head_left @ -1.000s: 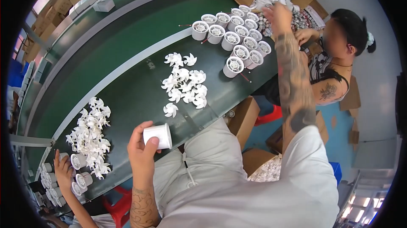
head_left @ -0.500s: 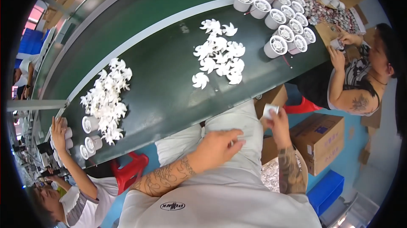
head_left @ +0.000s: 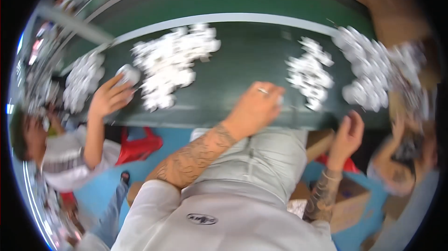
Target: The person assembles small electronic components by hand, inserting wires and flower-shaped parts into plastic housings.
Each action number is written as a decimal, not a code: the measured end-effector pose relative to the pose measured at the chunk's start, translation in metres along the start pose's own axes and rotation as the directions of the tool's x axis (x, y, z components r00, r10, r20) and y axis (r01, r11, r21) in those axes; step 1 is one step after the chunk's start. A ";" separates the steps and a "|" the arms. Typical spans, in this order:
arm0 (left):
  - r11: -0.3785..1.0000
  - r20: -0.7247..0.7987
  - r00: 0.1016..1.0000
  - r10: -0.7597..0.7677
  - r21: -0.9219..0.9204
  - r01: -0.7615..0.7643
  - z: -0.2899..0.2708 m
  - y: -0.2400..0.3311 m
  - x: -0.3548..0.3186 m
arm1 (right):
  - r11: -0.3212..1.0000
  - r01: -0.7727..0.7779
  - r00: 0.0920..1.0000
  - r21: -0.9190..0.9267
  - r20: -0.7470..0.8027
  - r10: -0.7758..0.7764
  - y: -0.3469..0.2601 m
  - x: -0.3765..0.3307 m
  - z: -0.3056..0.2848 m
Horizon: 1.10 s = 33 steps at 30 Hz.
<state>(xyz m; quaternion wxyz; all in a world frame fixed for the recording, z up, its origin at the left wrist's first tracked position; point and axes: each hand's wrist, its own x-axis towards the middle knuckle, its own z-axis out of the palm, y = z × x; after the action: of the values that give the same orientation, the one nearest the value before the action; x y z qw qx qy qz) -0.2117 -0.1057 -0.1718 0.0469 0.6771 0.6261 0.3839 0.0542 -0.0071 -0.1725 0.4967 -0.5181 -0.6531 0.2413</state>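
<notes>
Dark green in colour, a long smooth-topped bench (head_left: 247, 59) is bordered along its far side by a pale grey strip (head_left: 242, 17). On it, white pinwheel-shaped blade pieces are gathered in two heaps: a large left heap (head_left: 175, 62) and a smaller right heap (head_left: 310, 76). Both are blurred, so single pieces can hardly be told apart. Beyond the smaller heap, toward the right, a close-packed group of white cylindrical housings (head_left: 368, 71) is set out.

The left hand (head_left: 255, 107), on which a silver-coloured ring is worn, is held at the near part of the bench between the two heaps, nearer to the smaller one; its fingers are bent and drawn together. A small pale patch is seen at the fingertips, but whether anything is pinched there cannot be told. The right hand (head_left: 345, 138) is held near the close edge of the bench, its thumb and fingers curled loosely with a gap left between them.

At the left, a co-worker's hand (head_left: 110, 99) is placed against a white round part (head_left: 129, 74), just beside the large heap. Farther left, a blurred cluster of white pieces (head_left: 84, 83) is seen. Lower down, a red stool (head_left: 140, 146) and a brown cardboard box (head_left: 352, 204) are seen against the blue floor (head_left: 102, 183).
</notes>
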 end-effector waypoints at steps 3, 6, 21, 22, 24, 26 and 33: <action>0.995 -0.013 0.995 -0.103 0.003 0.103 -0.018 0.002 -0.018 | 0.980 0.100 0.995 -0.173 0.026 -0.097 0.015 0.015 -0.004; 0.993 -0.046 0.992 -0.121 -0.015 0.120 -0.031 -0.008 -0.038 | 0.892 0.171 0.984 -0.418 0.025 -0.177 0.001 0.027 0.016; 0.624 -0.297 0.830 -0.472 0.552 0.552 -0.146 -0.066 -0.105 | 0.732 0.542 0.770 -0.413 0.593 -0.236 -0.046 0.038 0.081; 0.709 -0.276 0.849 -0.450 0.467 0.528 -0.144 -0.072 -0.101 | 0.711 0.586 0.726 -0.389 0.641 -0.248 -0.047 0.048 0.087; 0.718 -0.239 0.863 -0.444 0.481 0.503 -0.145 -0.075 -0.091 | 0.712 0.632 0.670 -0.307 0.678 -0.302 -0.049 0.062 0.103; 0.746 -0.187 0.883 -0.431 0.477 0.465 -0.148 -0.077 -0.083 | 0.710 0.658 0.637 -0.249 0.687 -0.350 -0.056 0.066 0.117; 0.842 -0.118 0.965 -0.236 0.471 0.264 -0.113 -0.046 -0.062 | 0.777 0.627 0.513 0.064 0.716 -0.473 -0.092 0.032 0.149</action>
<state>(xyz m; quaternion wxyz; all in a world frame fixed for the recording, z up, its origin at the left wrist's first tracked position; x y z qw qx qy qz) -0.3100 -0.1977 -0.1463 -0.0911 0.5689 0.7857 0.2251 -0.1191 0.0204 -0.1420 0.2072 -0.1993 -0.9409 0.1793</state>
